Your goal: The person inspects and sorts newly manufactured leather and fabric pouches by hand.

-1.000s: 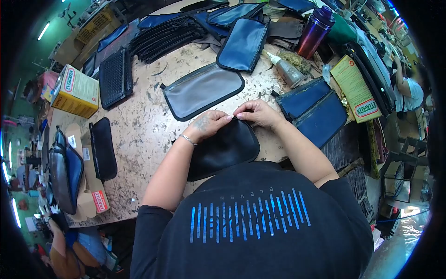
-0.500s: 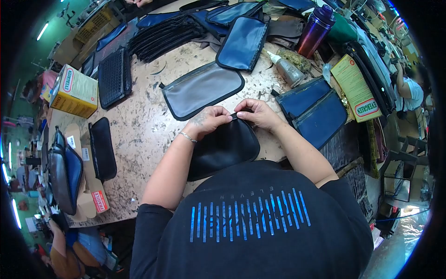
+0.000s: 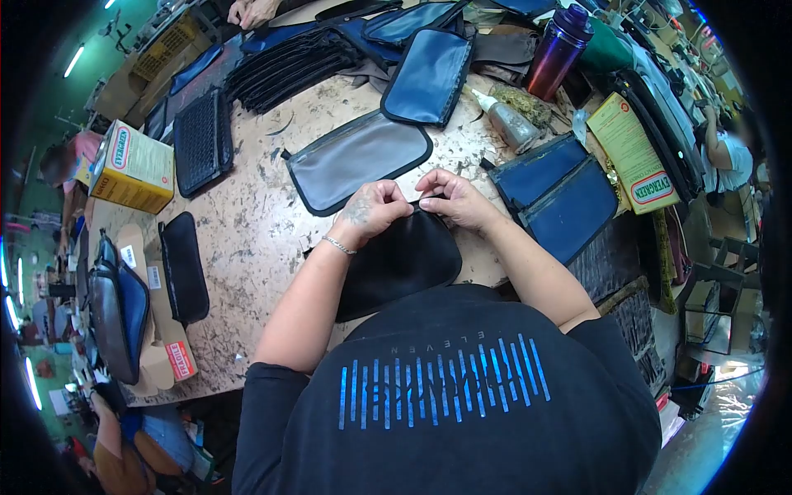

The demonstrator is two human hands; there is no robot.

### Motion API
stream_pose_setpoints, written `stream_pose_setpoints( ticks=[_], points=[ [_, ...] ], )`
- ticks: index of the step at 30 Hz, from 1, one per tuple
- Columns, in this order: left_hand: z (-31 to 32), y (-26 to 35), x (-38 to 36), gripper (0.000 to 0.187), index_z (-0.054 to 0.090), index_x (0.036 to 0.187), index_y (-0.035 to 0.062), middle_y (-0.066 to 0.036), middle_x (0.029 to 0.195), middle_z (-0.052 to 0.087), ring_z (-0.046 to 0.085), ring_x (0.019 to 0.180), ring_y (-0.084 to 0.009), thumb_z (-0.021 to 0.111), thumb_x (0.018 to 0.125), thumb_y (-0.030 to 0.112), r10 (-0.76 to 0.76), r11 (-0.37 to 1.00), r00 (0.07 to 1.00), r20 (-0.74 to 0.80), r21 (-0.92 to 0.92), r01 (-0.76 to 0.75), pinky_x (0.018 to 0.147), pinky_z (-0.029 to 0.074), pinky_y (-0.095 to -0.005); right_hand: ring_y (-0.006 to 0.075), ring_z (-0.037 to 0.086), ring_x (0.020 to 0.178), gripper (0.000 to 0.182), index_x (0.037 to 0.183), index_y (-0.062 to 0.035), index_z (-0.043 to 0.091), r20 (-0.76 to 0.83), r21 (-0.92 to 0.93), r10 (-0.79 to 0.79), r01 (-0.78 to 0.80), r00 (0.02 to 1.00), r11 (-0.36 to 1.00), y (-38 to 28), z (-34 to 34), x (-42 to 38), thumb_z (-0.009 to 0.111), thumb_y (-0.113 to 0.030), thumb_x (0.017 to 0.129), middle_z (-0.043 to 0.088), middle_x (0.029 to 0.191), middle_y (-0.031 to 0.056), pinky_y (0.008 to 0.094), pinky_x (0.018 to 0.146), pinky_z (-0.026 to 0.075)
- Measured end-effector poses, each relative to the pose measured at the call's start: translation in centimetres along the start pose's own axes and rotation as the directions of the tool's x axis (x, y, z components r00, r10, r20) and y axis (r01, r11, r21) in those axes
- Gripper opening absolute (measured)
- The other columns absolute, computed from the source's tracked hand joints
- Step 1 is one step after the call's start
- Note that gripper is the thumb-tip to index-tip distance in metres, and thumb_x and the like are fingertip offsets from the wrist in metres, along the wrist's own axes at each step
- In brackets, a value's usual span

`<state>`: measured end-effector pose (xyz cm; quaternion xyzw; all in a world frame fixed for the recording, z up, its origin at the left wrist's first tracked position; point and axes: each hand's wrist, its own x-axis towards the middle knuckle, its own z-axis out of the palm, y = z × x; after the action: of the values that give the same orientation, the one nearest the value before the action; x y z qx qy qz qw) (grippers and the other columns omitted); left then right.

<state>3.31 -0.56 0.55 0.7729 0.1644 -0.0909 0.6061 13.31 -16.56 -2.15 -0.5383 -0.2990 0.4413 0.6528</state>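
A black pouch-like piece [image 3: 400,260] lies near the table's front edge, close to the body. My left hand [image 3: 373,209] pinches its upper edge between thumb and fingers. Just to the right, my right hand [image 3: 452,200] pinches the same edge, with the fingertips of both hands close together. Beyond them lies a grey panel with black binding [image 3: 359,161]. Right of my right hand are blue panels with black edging [image 3: 561,198]. A blue pouch [image 3: 429,76] rests farther back.
A yellow-white can [image 3: 136,167] stands at left, a similar can [image 3: 631,153] at right. A purple bottle [image 3: 561,51], a glue bottle [image 3: 507,122] and stacked black pieces [image 3: 293,66] are at the back. A co-worker's hands [image 3: 254,11] show at the far edge.
My right hand's fingers have shifted slightly along the black piece's edge. The co-worker's hands have come further into view at the far edge, and another person has appeared more fully at left.
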Motion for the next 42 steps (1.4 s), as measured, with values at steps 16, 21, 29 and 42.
stream_pose_setpoints(
  ticks=[16,21,29,42],
  points=[
    [-0.5,1.6,-0.8,0.011,0.052,0.071,0.0085,0.006,0.065,0.047,0.040,0.058,-0.0034,0.062,0.073,0.012,-0.004,1.000,0.987,0.158,-0.018,0.007,0.052,0.031,-0.0175,0.0032,0.046,0.071,0.026,0.102,-0.0074,0.046,0.082,0.061,0.066,-0.071,0.994,0.996,-1.7,0.1,-0.6,0.057,-0.003,0.079,0.052,0.079,-0.0024,0.0172,0.068,0.039],
    [-2.0,-0.1,-0.6,0.010,0.057,0.081,0.0054,0.004,0.071,0.053,0.047,0.066,-0.0046,0.061,0.073,0.008,-0.234,0.948,0.941,0.245,-0.159,0.277,0.061,0.035,-0.0154,0.0036,0.046,0.068,0.026,0.103,-0.0073,0.047,0.048,0.036,0.073,-0.074,0.996,0.997,-0.6,-0.6,-0.3,0.057,-0.008,0.079,0.052,0.075,-0.0036,0.0169,0.064,0.037],
    [-2.2,0.7,-2.4,0.011,0.057,0.080,0.0027,0.001,0.071,0.055,0.049,0.065,-0.0057,0.059,0.070,0.006,-0.059,0.993,0.983,0.176,0.113,0.040,0.061,0.039,-0.0192,0.0070,0.051,0.073,0.021,0.090,-0.0023,0.057,0.023,-0.226,0.207,-0.197,0.978,0.954,-3.5,-0.8,1.0,0.043,-0.009,0.077,0.057,0.079,0.0023,0.0194,0.069,0.039],
    [-1.6,0.4,-2.7,0.017,0.058,0.085,0.0023,0.001,0.072,0.056,0.050,0.066,-0.0076,0.061,0.070,0.010,-0.106,0.994,0.987,0.120,0.028,0.104,0.060,0.040,-0.0203,0.0074,0.049,0.064,0.014,0.085,-0.0050,0.061,0.249,-0.678,0.337,-0.085,0.908,0.730,-4.2,0.3,3.3,0.057,-0.018,0.080,0.057,0.069,-0.0002,0.0237,0.062,0.041]
  ],
)
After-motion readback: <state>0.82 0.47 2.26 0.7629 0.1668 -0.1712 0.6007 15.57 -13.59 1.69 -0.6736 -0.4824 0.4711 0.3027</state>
